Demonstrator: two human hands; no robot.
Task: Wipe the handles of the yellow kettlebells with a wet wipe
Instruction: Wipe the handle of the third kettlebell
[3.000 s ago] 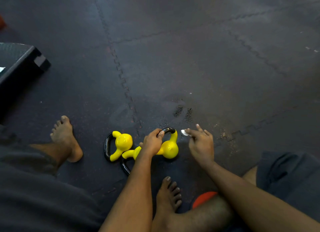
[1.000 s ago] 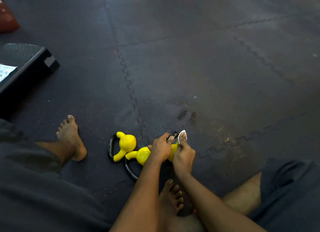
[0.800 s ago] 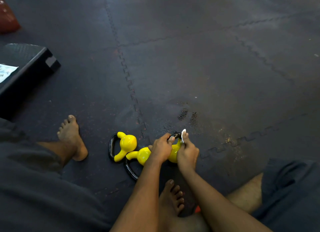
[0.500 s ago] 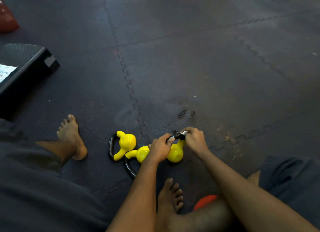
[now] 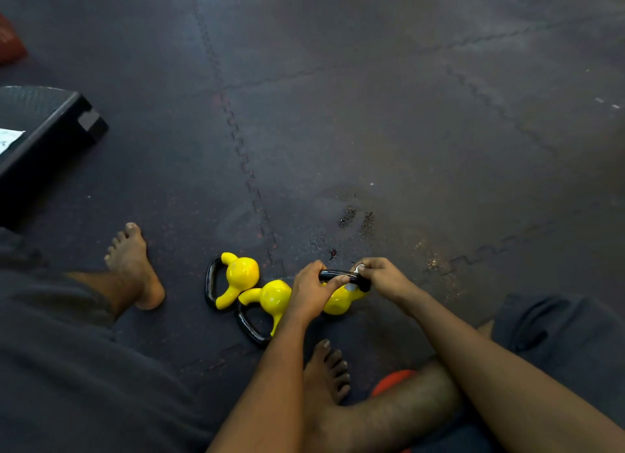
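Note:
Three small yellow kettlebells with black handles lie together on the dark floor mat. The left kettlebell (image 5: 239,276) and the middle kettlebell (image 5: 273,295) lie on their sides, untouched. My left hand (image 5: 309,292) grips the black handle (image 5: 333,275) of the right kettlebell (image 5: 338,303) and holds it up. My right hand (image 5: 380,276) pinches a small white wet wipe (image 5: 351,285) around the right end of that handle. The wipe is mostly hidden by my fingers.
My bare feet (image 5: 133,266) and legs frame the kettlebells. A black step platform (image 5: 44,128) with a white paper sits at the left. An orange object (image 5: 392,381) lies under my right leg. Damp, scuffed patches (image 5: 355,217) mark the mat just beyond my hands.
My right hand brought the wipe from beside the kettlebell onto its black handle, then slid out to the handle's right end. My left hand kept its grip on the handle.

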